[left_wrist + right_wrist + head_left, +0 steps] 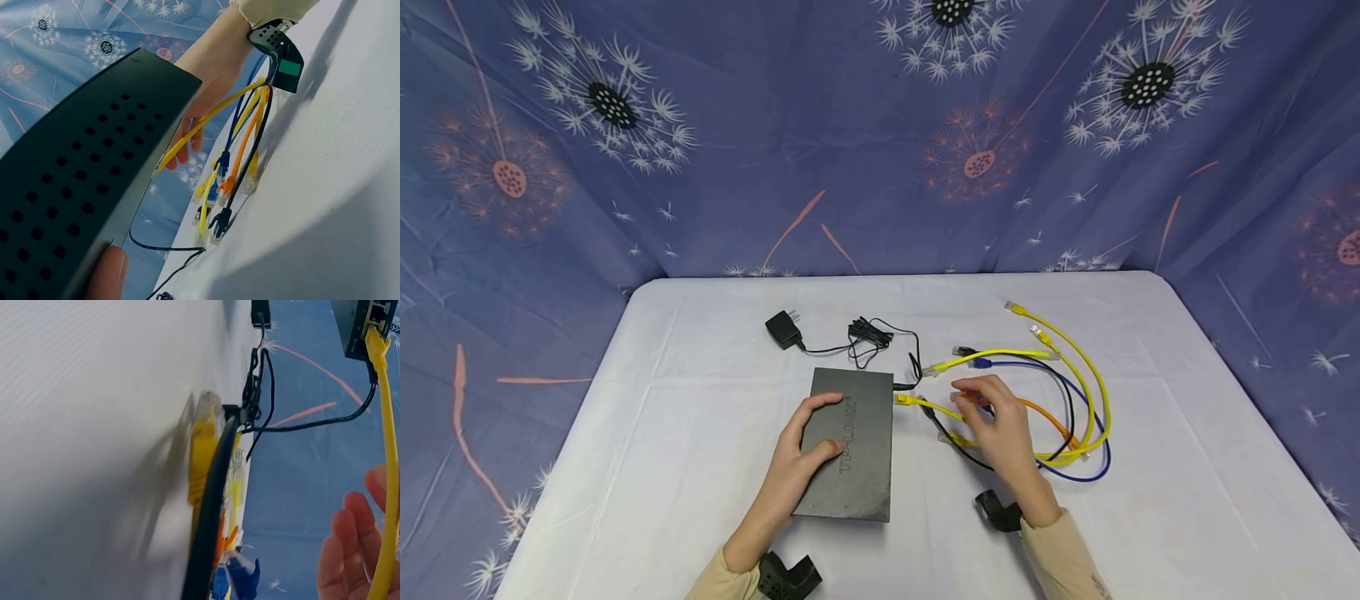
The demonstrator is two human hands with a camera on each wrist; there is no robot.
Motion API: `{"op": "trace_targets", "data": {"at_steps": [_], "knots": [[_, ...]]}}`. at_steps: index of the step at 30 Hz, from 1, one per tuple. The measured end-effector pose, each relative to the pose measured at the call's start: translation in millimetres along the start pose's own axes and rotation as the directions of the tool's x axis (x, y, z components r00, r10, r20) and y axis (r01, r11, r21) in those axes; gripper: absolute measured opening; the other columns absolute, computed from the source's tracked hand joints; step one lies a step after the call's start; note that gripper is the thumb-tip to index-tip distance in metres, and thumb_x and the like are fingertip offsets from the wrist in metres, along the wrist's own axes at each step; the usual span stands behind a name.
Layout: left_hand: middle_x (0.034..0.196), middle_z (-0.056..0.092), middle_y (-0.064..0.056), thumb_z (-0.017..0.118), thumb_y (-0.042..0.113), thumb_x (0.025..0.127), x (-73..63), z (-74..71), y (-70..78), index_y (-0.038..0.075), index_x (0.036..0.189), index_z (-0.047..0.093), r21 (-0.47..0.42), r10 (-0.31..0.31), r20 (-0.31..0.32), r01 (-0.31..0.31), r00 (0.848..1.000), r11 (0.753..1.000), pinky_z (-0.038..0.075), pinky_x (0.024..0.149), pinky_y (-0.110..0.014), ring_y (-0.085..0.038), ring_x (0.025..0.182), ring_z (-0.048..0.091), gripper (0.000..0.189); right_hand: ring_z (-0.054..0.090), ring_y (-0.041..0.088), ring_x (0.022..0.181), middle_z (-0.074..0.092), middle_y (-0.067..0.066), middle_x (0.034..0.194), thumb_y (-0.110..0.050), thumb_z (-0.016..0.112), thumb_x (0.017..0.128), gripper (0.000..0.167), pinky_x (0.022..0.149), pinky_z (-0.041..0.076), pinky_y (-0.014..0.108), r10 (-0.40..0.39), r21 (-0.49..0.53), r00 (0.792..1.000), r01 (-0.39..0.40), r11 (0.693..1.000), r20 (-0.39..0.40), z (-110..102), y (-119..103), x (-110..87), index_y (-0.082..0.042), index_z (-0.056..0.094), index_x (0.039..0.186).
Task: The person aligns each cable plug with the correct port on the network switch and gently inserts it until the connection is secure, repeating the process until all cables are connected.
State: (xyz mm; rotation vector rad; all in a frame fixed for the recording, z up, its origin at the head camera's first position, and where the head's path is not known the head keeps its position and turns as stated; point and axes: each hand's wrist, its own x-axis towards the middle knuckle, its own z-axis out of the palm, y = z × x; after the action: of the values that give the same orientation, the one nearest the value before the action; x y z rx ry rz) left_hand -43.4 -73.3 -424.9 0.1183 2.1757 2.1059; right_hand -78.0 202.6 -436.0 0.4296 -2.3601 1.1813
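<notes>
Gripping router (867, 475) edge with left hand (792, 467) | loosely curved, holding nothing in right hand (1004, 433), by yellow cable (390, 444) | well inside table's (677, 417) side edges

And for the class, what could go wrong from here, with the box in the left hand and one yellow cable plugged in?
The left hand alone holds the box off the table, so it might slip. A tug on the plugged-in yellow cable, close to the right hand, could tilt it. The blue cable, black cable and orange cable lie bunched, so lifting one might drag others.
</notes>
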Motion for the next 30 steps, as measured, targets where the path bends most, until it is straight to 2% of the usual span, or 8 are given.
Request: {"op": "trace_targets", "data": {"at_steps": [3,10,16,23,30], "knots": [[0.135,0.047,0.002,0.062,0.004,0.080,-0.1,-0.1,-0.3,0.026,0.130,0.055,0.004,0.004,-0.001,-0.004,1.000,1.000,0.028,0.095,-0.046,-0.023,0.117,0.043,0.055,0.060,0.019,0.079,0.064,0.010,0.092,0.008,0.072,0.078,0.022,0.069,0.046,0.027,0.025,-0.027,1.000,-0.025,0.999,0.003,-3,3,-1.9,0.000,0.069,0.099],[0.136,0.047,0.002,0.062,0.005,0.080,-0.2,-0.3,-1.1,0.026,0.130,0.055,0.004,0.004,-0.001,-0.004,1.000,1.000,0.027,0.096,-0.047,-0.023,0.118,0.042,0.055,0.060,0.026,0.085,0.063,0.007,0.097,0.006,0.072,0.080,0.024,0.072,0.046,0.037,0.103,-0.084,0.995,-0.102,0.991,0.006,-8,9,-6.3,-0.002,0.069,0.102],[0.136,0.047,0.003,0.061,0.005,0.079,-0.2,-0.5,-1.4,0.025,0.130,0.055,0.001,0.003,-0.003,-0.003,1.000,1.000,0.026,0.096,-0.047,-0.022,0.119,0.042,0.055,0.060,0.027,0.088,0.063,0.009,0.098,0.006,0.071,0.080,0.025,0.071,0.046,0.034,0.144,-0.107,0.990,-0.142,0.984,0.008,-13,13,-9.3,-0.001,0.068,0.104],[0.136,0.047,0.002,0.062,0.004,0.079,-0.2,-0.5,-2.3,0.024,0.130,0.055,-0.008,0.006,-0.004,-0.006,1.000,1.000,0.026,0.096,-0.046,-0.023,0.118,0.042,0.055,0.059,0.027,0.087,0.063,0.012,0.099,0.007,0.072,0.079,0.026,0.069,0.049,0.044,0.163,-0.137,0.987,-0.161,0.978,0.008,-16,16,-12.1,0.000,0.068,0.104],[0.136,0.047,0.002,0.062,0.005,0.079,-0.3,-0.6,-2.4,0.025,0.130,0.055,-0.011,0.001,-0.002,-0.001,1.000,1.000,0.027,0.095,-0.046,-0.023,0.117,0.043,0.055,0.059,0.027,0.087,0.061,0.014,0.101,0.005,0.070,0.082,0.026,0.072,0.049,0.045,0.237,-0.169,0.971,-0.227,0.959,0.040,-19,16,-14.2,0.000,0.066,0.107]]}}
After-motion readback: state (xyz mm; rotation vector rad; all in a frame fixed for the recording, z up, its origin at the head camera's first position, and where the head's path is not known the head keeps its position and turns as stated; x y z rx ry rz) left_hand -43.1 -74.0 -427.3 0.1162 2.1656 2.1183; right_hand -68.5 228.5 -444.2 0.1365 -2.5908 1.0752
